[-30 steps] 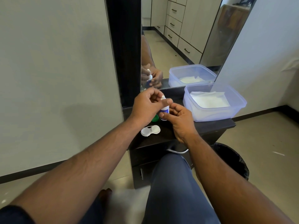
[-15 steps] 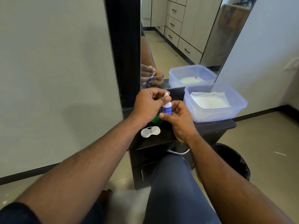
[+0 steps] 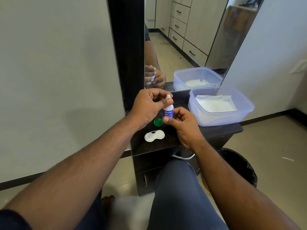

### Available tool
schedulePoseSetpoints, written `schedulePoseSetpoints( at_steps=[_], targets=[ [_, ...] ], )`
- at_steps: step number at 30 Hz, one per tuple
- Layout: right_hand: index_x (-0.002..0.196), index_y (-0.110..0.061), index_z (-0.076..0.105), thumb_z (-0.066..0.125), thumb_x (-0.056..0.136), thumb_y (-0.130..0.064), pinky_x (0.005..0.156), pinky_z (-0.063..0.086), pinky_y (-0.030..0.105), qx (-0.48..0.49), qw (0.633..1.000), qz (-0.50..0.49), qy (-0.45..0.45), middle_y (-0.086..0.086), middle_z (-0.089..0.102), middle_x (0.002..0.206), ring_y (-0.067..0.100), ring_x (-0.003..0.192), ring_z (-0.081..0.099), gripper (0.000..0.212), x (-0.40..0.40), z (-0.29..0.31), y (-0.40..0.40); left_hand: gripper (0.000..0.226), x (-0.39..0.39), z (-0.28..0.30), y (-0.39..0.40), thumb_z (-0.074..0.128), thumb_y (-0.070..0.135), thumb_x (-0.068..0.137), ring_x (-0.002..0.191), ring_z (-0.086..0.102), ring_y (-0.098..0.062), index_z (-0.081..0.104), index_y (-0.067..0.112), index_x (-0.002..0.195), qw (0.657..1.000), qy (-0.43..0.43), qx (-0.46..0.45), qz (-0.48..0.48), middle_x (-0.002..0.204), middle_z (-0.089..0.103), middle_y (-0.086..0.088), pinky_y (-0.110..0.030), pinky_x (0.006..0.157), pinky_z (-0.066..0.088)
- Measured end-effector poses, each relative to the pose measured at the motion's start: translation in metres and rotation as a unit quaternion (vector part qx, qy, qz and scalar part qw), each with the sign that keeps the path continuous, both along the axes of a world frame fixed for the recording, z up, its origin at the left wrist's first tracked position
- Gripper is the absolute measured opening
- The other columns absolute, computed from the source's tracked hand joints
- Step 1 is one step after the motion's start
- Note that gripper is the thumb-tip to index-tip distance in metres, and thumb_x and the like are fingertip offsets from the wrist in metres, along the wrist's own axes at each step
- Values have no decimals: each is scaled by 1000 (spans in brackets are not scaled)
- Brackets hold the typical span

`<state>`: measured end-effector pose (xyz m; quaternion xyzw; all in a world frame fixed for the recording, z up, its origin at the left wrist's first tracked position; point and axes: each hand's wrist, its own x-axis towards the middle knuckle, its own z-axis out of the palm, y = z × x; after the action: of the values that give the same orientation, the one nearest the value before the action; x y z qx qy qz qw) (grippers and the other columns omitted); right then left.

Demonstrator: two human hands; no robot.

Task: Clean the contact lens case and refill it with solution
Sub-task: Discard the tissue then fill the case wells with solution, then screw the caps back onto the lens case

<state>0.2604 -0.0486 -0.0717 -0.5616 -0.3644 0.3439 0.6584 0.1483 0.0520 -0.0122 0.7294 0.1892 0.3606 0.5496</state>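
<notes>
The fingers of the left hand are curling in over the top of the bottle, thumb and forefinger pinching narrowly just under its white nozzle; whether a cap is lying inside that curl I cannot tell. The right hand is gripping the bottle's lower body, thumb across the blue label, keeping it upright at the centre of the frame.

Working down by size: the mirror is filling the upper middle, the dark cabinet is sitting below centre, the bin is showing at lower right, and the tub with white paper in it is standing at centre right. The case is lying on the cabinet just below and left of the hands, both wells uncapped and facing up. A green cap is lying above it, beside the bottle.

The step appears to be readying the bottle for pouring. Doing it well probably means keeping the nozzle off fingers and surfaces, bringing it over one well without touching the rim, tilting slowly, and squeezing gently so the shallow wells are filling rather than spilling.
</notes>
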Motion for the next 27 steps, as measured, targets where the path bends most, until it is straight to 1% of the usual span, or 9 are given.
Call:
schedulePoseSetpoints(
  at_steps=[3,5,8,11,14,16,18,23,27],
  targets=[
    [96,-12,67,84,65,-28,77,53,28,14,991,108,83,4,71,90,16,86,66,39,9,4,-3,17,-6,9,-1,66,-1,84,83,71,-15,68,-2,101,997,-6,-32,-65,89,72,-8,-22,73,56],
    [100,-12,68,85,62,-33,78,54,28,-10,985,147,91,5,71,95,18,91,66,47,15,11,-4,19,-9,17,-1,64,-4,84,85,71,-17,65,-6,103,995,-1,-40,-95,90,71,-12,-23,74,57],
    [108,-11,66,77,72,-12,82,50,33,-24,993,98,59,10,71,104,23,99,65,37,19,18,2,29,-14,20,4,65,0,85,98,68,-18,63,-1,114,995,8,-39,-96,104,70,-14,-27,85,56],
    [112,-15,62,74,76,-5,86,52,31,-49,999,0,-14,4,70,107,18,101,66,39,22,26,6,39,-20,11,17,67,5,86,101,64,-16,61,12,124,998,61,33,1,113,67,-9,-23,91,51],
    [112,-20,59,77,77,-12,86,49,20,-117,978,-65,-160,-5,67,106,8,96,63,40,21,28,10,40,-29,-1,29,72,14,83,102,61,-16,64,21,122,956,243,159,33,119,65,0,-24,90,46],
    [115,-22,58,77,77,-15,78,42,11,-133,963,-79,-222,-7,64,106,6,96,60,43,20,26,15,50,-31,-9,32,75,21,80,115,56,-16,60,24,127,900,383,208,-6,128,58,2,-28,95,43],
    [120,-20,57,77,78,-16,78,40,11,-148,954,-87,-246,-5,63,108,9,99,60,47,19,22,19,59,-32,-16,33,76,30,78,117,52,-18,54,27,132,854,459,246,-8,130,52,1,-32,96,45],
    [124,-17,58,76,79,-21,89,43,23,-190,927,-88,-313,2,65,118,11,101,58,48,16,13,21,58,-32,-21,35,76,35,78,116,51,-20,55,29,132,839,473,268,18,128,53,0,-34,92,46],
    [132,-21,55,76,79,-25,77,43,12,-170,937,-134,-273,-1,67,109,6,85,57,57,13,5,14,44,-28,-15,35,70,22,84,116,55,-19,61,24,127,829,486,277,-8,131,58,0,-29,91,44]
  ],
)
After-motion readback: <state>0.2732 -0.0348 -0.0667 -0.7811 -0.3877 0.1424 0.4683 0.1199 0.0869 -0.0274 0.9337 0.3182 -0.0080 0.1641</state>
